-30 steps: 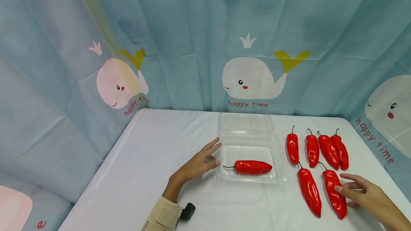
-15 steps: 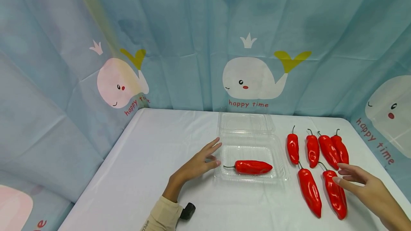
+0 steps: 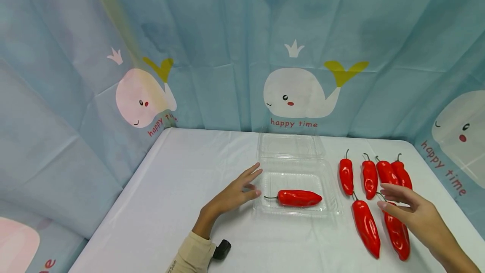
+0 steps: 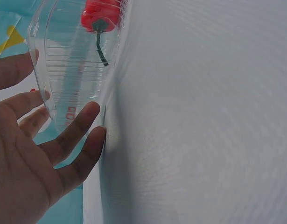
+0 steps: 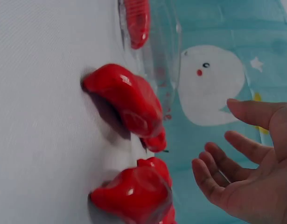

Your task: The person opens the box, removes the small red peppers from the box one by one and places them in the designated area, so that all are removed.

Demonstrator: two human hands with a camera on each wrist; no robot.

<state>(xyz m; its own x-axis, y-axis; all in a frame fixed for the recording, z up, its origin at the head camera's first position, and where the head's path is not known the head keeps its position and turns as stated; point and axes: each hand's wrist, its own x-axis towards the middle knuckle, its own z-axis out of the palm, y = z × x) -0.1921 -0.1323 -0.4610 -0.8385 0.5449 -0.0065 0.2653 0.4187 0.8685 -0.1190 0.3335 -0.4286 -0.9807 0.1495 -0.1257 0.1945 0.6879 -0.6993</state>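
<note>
My left hand (image 3: 233, 195) is held at the left side of a clear plastic container (image 3: 333, 197), fingers extended, fingertips at its rim; firm contact cannot be told. Inside the container a red pepper (image 3: 299, 198) lies crosswise, its green stem (image 4: 101, 49) pointing left towards that hand. On the right, my right hand (image 3: 417, 218) hovers above the table with loosely bent fingers and holds nothing. It partly covers a red pepper (image 3: 397, 237) below it. Another red pepper (image 3: 366, 227) lies to the left of that one.
Farther back stands a row of several red peppers (image 3: 346, 176). The container's clear lid (image 3: 289, 144) is folded back towards the curtain (image 3: 212, 75) with whale prints. A black device (image 3: 221, 249) sits at my left wrist, over the white tablecloth (image 3: 151, 214).
My right hand has risen from beside the front right pepper and moved left and away from me over the peppers. The left hand and the pepper in the container stay put.
</note>
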